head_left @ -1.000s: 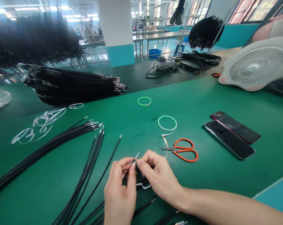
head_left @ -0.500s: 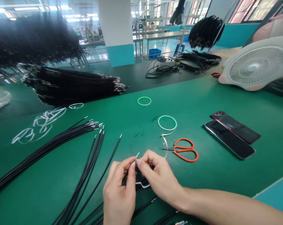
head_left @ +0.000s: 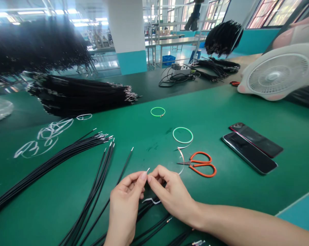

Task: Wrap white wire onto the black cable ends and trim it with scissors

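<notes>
The left hand [head_left: 124, 201] and right hand [head_left: 170, 194] meet in a clenched, two-sided pinch above a green table [head_left: 246, 111], their grip closed on a thin silvery wire tip [head_left: 148, 169] that pokes out at 12 o'clock; the fingers hide the rest of that wire. Just below the hands, at 6 o'clock, a white plastic curl [head_left: 151, 201] lies on loose black cables [head_left: 154, 218]. Orange-handled scissors [head_left: 199, 164] rest at 3 o'clock, with a pale looped strip [head_left: 182, 135] at 1 o'clock and a small green ring [head_left: 158, 111] farther out at 12 o'clock. A sheaf of metal-tipped black wires [head_left: 67, 160] fans out at 9 o'clock. Two smartphones [head_left: 249, 157] lie side by side at 3 o'clock, well beyond the scissors, and a white desk fan [head_left: 276, 77] stands at 2 o'clock.
</notes>
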The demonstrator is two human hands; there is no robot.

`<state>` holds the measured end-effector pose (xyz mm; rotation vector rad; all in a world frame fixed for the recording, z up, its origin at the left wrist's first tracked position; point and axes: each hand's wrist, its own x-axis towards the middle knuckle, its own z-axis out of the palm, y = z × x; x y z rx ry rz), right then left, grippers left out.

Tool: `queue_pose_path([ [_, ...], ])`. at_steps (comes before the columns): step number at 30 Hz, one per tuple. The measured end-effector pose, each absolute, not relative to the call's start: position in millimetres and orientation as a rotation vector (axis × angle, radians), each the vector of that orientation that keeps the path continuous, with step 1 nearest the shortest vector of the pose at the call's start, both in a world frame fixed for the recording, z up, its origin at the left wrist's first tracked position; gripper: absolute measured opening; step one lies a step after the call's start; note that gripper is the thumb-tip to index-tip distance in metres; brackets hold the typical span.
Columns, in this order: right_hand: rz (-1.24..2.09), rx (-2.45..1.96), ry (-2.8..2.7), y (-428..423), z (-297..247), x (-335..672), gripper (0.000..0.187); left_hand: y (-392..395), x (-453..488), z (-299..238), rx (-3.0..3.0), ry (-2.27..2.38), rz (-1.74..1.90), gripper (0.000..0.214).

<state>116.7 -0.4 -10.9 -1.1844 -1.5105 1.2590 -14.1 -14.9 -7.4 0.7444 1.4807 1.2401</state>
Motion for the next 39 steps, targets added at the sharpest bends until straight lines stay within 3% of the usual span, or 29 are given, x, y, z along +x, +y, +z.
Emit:
queue_pose_path([
  [21,1.227,-1.137,-1.642,3,-15,119,0.025,-14,-15,-9,0.989,1.546,1.297,0.028],
  [39,1.361,-1.173,-1.446,0,-14,117,0.015,-10,-24,-9,0.982,1.468,1.159,0.037],
])
